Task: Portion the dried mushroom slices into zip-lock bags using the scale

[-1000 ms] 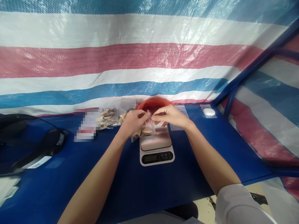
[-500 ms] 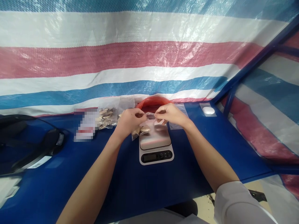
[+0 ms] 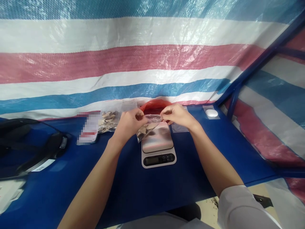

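A small clear plastic bag (image 3: 145, 129) with several pale brown dried slices in it hangs tilted between my hands. My left hand (image 3: 132, 122) is closed on the left end of its top edge. At the right end, the thumb and fingers of my right hand (image 3: 175, 116) pinch the same edge. Below the bag is a white kitchen scale (image 3: 158, 146) with a shiny metal plate and a dark display; I cannot tell whether the bag touches the plate. Just behind my hands, an open red plastic bag (image 3: 156, 105) stands against the striped sheet.
Left of my hands lie another clear bag of slices (image 3: 109, 121) and a partly blurred-out flat item (image 3: 88, 128). A black headset-like strap (image 3: 47, 152) is at far left. Clear bags (image 3: 179, 127) and a white oval case (image 3: 211, 113) lie right. A striped sheet (image 3: 143, 57) walls the back.
The bag between my hands has become more tilted and its top edge is stretched wider. My right hand has moved slightly right. The scale stays in place.
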Motion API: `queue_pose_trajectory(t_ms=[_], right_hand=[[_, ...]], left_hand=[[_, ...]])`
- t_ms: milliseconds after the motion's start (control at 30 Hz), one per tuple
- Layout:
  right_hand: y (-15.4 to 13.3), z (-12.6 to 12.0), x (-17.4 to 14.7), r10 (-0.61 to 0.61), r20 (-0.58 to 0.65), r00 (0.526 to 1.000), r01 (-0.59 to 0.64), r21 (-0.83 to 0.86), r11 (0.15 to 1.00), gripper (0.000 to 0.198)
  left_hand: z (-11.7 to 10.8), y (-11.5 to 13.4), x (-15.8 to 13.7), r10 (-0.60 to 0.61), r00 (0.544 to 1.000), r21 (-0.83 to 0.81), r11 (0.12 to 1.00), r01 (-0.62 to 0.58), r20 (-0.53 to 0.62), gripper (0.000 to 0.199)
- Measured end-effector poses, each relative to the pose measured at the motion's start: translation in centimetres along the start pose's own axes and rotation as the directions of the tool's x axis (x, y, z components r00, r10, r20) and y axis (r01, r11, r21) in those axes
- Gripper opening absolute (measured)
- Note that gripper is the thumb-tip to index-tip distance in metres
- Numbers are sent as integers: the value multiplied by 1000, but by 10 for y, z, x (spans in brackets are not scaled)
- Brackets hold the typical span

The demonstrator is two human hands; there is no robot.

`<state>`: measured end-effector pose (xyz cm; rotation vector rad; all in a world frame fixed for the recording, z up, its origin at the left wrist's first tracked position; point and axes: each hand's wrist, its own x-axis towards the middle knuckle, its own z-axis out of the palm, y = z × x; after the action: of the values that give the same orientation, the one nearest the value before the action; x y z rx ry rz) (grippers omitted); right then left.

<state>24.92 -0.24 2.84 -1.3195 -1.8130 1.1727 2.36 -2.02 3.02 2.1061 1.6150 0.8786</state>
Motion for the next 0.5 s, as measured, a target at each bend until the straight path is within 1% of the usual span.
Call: queue_pose_trajectory(t_ms=[167,233,367,500], right_hand=[[-3,6,0,-39,-15,999,39,13,999,11],[-4,8,0,-42,-10,999,42,16,999,10],[-2,12,0,-29,-1,1000,29,25,999,9],[0,10,1,-10,28,1000,9,57,998,8]], left_hand=[[12,4,-3,-20,1000,-34,999,20,-21,29],[19,6,-3,-21,999,-33,999,20,-29,32],[25,6,-3,-28,999,-52,998,27,-22,25],[16,-1,-1,-32,999,-84,996,34,22,17]])
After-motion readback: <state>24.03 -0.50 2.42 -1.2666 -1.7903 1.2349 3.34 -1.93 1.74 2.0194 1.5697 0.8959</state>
